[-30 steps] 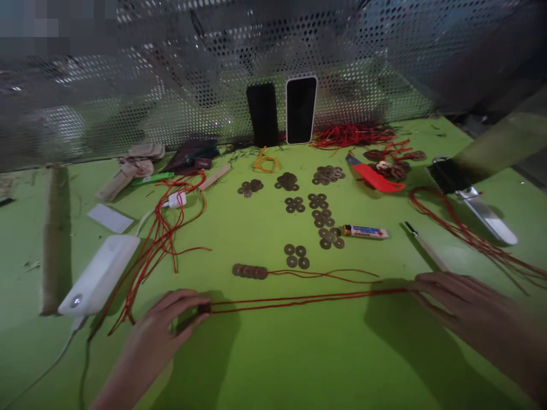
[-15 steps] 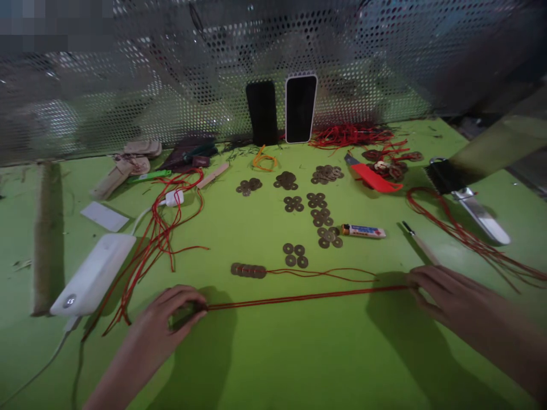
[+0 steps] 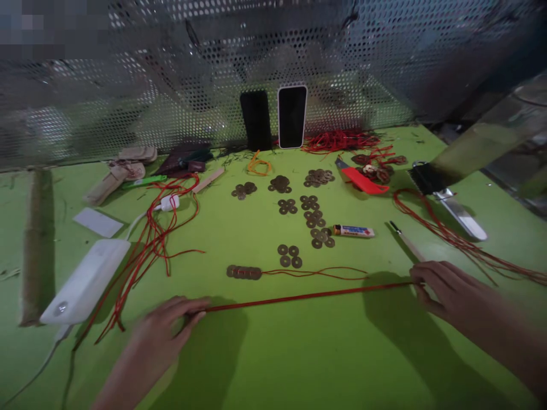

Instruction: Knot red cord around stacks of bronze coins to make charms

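A doubled red cord (image 3: 307, 296) is stretched nearly straight between my two hands, just over the green table. My left hand (image 3: 168, 327) pinches its left end between thumb and fingers. At the other end, my right hand (image 3: 447, 290) is closed on the cord too. Beyond the cord lies a row of overlapping coins (image 3: 243, 272) strung on red cord, with a loose loop (image 3: 320, 273) trailing right. Coins with centre holes (image 3: 289, 255) are grouped behind it, with more small groups and piles (image 3: 280, 184) farther back.
Red cords (image 3: 160, 228) and a white power bank (image 3: 88, 279) lie left. A glue tube (image 3: 354, 230), a pen-like tool (image 3: 405, 242), a red-handled cutter (image 3: 365, 180) and a brush (image 3: 448, 199) lie right. Two phones (image 3: 292, 117) lean on a perforated metal screen (image 3: 179, 108).
The two strands between my hands have drawn together into nearly one line. My left hand is slightly lower in view. The view has shifted a little, so the table things appear farther left.
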Tool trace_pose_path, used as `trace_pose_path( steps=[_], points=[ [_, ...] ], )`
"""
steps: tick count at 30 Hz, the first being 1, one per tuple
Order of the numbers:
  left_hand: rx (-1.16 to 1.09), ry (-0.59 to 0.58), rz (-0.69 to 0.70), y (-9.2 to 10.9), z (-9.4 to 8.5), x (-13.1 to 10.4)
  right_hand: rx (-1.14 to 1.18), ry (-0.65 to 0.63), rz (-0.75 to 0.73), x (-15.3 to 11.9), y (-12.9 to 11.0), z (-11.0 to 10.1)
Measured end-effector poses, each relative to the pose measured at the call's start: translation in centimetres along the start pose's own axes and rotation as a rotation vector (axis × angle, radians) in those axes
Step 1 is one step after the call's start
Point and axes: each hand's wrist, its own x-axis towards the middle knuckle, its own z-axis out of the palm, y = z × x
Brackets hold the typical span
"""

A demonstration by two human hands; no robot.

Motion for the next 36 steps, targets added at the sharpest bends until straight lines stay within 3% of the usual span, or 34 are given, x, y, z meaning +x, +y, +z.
trace_pose_path(
  steps=[5,8,9,14,19,23,29,33,36],
  points=[
    [0.004,-0.004,0.151,3.3,0.1,0.7,-0.01,-0.028,0.06,0.4,0.5,-1.3],
    [-0.083,-0.032,0.226,5.7,0.2,1.4,0.083,0.016,0.125,3.0,-1.9,-2.4],
    [-0.12,-0.05,0.251,6.7,0.3,1.7,0.194,0.053,0.115,4.3,-3.3,-2.9],
    [-0.281,-0.078,0.331,10.9,0.7,3.5,0.873,-0.06,0.102,11.9,-11.2,-4.8],
    [-0.38,-0.079,0.273,11.7,1.5,4.3,1.485,-0.295,0.161,15.3,-14.4,-4.1],
    [-0.417,-0.071,0.202,11.0,2.4,4.3,1.375,-0.292,0.213,15.0,-14.7,-2.7],
    [-0.609,-0.221,0.108,10.0,3.2,4.7,0.771,-0.099,0.104,13.9,-14.6,-0.3],
    [-0.695,-0.293,0.021,9.4,3.2,5.0,0.758,0.006,0.017,13.3,-14.7,0.6],
    [-0.728,-0.322,-0.028,9.0,2.9,5.2,0.948,0.002,0.083,12.9,-14.7,0.6]
  ],
)
